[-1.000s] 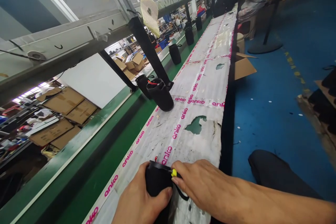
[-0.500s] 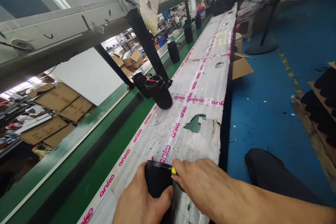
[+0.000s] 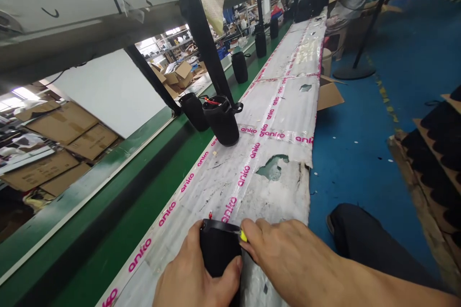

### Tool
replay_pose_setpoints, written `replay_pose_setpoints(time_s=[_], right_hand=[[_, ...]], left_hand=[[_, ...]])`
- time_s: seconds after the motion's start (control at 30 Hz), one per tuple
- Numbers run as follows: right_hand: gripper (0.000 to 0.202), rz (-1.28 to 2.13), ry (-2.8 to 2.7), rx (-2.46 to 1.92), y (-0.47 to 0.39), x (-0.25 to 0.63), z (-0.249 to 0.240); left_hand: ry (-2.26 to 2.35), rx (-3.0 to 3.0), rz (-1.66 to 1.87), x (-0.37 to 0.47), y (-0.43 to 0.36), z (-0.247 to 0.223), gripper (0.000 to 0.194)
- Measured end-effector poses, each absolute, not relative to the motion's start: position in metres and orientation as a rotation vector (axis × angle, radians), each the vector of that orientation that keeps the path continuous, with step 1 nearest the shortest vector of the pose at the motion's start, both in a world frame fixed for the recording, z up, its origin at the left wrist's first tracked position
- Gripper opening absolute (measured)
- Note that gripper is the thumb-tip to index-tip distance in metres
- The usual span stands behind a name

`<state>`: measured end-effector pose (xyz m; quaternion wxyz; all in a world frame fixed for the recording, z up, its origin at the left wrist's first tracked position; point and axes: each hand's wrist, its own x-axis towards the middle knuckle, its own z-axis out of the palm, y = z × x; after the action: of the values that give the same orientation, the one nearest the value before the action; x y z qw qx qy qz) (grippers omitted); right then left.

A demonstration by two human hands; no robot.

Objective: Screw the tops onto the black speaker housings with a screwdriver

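Note:
My left hand (image 3: 198, 268) is wrapped round a black cylindrical speaker housing (image 3: 219, 248), thumb on its near side. The housing stands in front of me, its rim tilted a little. A bit of red wire (image 3: 211, 215) shows just beyond that rim. My right hand (image 3: 277, 249) is closed on a small tool with a yellow handle (image 3: 243, 236); a thin metal part of it reaches the rim's right side. Most of the tool is hidden in my fingers, so its kind is unclear. Farther up the bench, another black speaker housing (image 3: 221, 122) has red wires at its open top.
A bench covered in taped plastic sheet (image 3: 277, 204), torn in places, runs away from me beside a green conveyor belt (image 3: 118, 230). More black cylinders (image 3: 239, 67) stand along the belt. Black posts (image 3: 207, 48) hold an overhead rail. A person (image 3: 345, 0) sits at the far right.
The view has shifted slightly, so the background sits a little differently. Both hands keep their hold, with the tool still at the housing's rim.

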<state>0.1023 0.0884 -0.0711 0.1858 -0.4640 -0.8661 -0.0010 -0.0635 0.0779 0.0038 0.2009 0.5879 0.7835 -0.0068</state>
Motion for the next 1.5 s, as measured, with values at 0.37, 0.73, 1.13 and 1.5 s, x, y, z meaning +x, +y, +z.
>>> replay_pose_setpoints(time_s=[0.37,0.73,1.13,1.5], right_hand=[[0.025,0.021,-2.597,-1.112,0.103,0.104,-0.055],[0.012,0.340,-2.515,-1.021,0.115,0.116,-0.054],[0.023,0.685,-2.414,-0.975,0.103,0.142,-0.056],[0.016,0.504,-2.508,-1.126,0.104,0.141,-0.040]], left_hand=[[2.180,1.623,0.001,-0.062,0.083,0.004,0.067],[2.218,1.647,-0.024,-0.061,0.082,0.007,0.067],[2.169,1.755,-0.250,-0.050,0.084,0.011,0.066],[2.178,1.781,-0.280,-0.042,0.081,0.009,0.068]])
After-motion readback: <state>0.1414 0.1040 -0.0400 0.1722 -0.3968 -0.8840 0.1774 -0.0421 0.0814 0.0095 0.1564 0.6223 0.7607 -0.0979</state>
